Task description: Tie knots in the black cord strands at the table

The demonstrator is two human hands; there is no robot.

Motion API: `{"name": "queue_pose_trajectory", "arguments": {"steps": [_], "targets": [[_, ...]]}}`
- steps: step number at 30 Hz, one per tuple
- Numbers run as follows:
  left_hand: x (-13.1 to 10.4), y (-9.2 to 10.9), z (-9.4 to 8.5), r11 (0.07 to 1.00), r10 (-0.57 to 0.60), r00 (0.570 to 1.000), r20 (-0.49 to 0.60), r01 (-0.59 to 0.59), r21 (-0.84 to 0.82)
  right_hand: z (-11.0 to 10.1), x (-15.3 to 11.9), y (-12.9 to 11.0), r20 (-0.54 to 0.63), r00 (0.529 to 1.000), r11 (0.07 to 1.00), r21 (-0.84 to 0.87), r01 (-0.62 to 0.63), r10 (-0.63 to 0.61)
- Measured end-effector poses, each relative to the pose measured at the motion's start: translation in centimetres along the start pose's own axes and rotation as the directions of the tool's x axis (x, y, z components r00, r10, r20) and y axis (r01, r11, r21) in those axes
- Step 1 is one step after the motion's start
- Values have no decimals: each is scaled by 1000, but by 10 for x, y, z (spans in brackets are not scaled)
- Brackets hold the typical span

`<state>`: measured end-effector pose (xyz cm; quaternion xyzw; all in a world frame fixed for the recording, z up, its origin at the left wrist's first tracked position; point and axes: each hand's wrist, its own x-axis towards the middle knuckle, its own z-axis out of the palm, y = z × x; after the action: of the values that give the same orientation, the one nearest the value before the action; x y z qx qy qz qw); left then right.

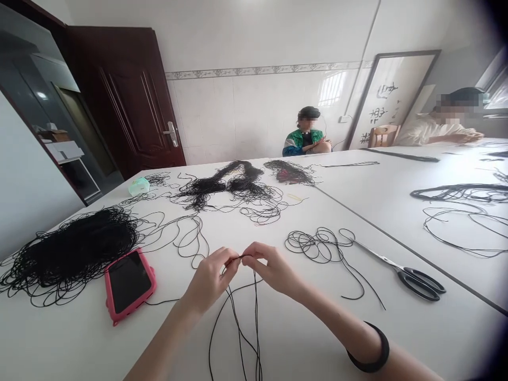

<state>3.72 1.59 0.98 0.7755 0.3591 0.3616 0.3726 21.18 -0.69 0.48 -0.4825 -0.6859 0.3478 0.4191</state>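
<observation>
Thin black cord [256, 312] runs between my two hands above the white table, and its strands hang down toward the near edge. My left hand [212, 275] pinches the cord between thumb and fingertips. Just beside it, my right hand [273, 264] pinches the same cord, the fingertips of both hands almost touching. The exact spot where the strands meet is too small to make out. To the right of my right hand lies a loose coil of black cord [317, 246], with a pair of scissors [397, 267] with black handles beyond it.
A large black cord heap [79, 243] and a phone in a pink case [130, 286] lie at left. Farther back are tangled cords [230, 182] and a pale green container [138, 186]. Two people sit beyond the white table [309, 333]; more cord bundles [460, 191] lie at right.
</observation>
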Motion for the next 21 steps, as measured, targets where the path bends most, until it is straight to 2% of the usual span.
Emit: {"name": "queue_pose_trajectory", "arguments": {"steps": [5,9,13,17,21], "targets": [[-1,-2,0,999,46,998,-52,-46,3,0,-2,-4,-50,998,999,-32,34,-36],[-3,8,4,987,-68,998,-13,65,-150,-1,-1,-5,-146,983,993,-71,97,-107],[-4,18,7,928,-196,979,64,206,-310,-3,-1,-4,-189,968,983,-112,148,-167],[-2,20,10,890,-244,968,59,248,-383,-2,-4,-6,-172,962,973,-136,189,-211],[-3,18,11,888,-253,967,46,250,-385,-1,-5,-9,-159,957,963,-159,219,-244]]}}
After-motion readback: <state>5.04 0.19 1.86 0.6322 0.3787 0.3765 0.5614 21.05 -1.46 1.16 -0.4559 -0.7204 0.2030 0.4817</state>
